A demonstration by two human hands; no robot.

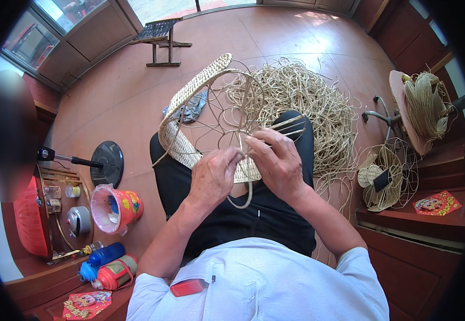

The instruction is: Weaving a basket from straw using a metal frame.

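A partly woven frame point(181, 96) rests over my lap, with a thick plaited straw band along its left side and thin curved wires across its open middle. At its near end, my left hand point(215, 174) is closed, thumb and forefinger pinching a straw cord point(249, 197) that loops down below the fingers. Close beside it on the right, my right hand point(276, 160) also pinches the cord, fingers bent at the frame's edge. The fingertips partly hide the exact spot where the cord meets the frame. More cord strands stretch past my right hand over my knee.
A big heap of loose straw cord point(307, 107) covers the floor ahead right, by a grey crumpled bag point(192, 107). Left are a stool point(160, 40), black round base point(107, 163), red bin point(131, 211) and bottles point(107, 254). Right, a cord coil point(427, 107) sits above another woven piece point(374, 190).
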